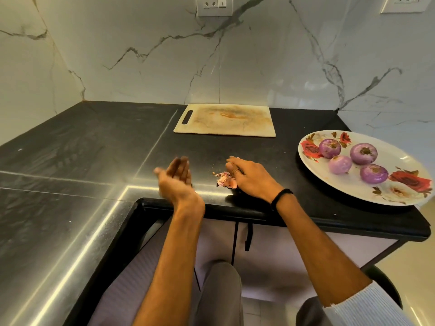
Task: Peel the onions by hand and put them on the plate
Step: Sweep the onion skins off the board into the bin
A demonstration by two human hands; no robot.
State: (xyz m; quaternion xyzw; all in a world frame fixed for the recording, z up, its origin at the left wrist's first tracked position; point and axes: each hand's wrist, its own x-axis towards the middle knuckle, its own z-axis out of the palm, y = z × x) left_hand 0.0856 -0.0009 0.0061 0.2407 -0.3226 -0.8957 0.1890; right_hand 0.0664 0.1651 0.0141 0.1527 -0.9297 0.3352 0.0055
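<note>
Nearest my view, a white ribbed sleeve (367,304) at five o'clock covers the right arm above the forearm. Both forearms reach up to the counter edge.

Task items: four peeled purple onions (363,153) lie close together on the flowered plate (397,158), at three o'clock from the hands and well apart from both. I see no unpeeled onion, so I judge peeling and plating done and the step in hand to be clearing waste. A small heap of peel scraps (224,181) lies on the black counter (94,142) between the hands, touching the right one.

Right hand (248,176): palm down, fingers bent and close together, tips on the counter at twelve o'clock of the heap. The thumb is hidden, so I cannot tell whether it pinches any peel.

Left hand (175,178): at nine o'clock of the heap, palm turned inward and up, fingers straight and together, holding nothing. It is motion-blurred.

Recommendation: sweep the heap toward nine o'clock in one low, flat stroke, with the left palm cupped at the counter edge to catch it. The crumbs at eleven o'clock of the heap look light and liable to scatter.

Surroundings: a stained cutting board (224,120) lies bare at twelve o'clock, well apart. A black wristband (281,196) sits on the right wrist. Nothing obstructs the sweep. The plate's near rim lies close to the counter corner at four o'clock, so the right elbow should keep wide of it.
</note>
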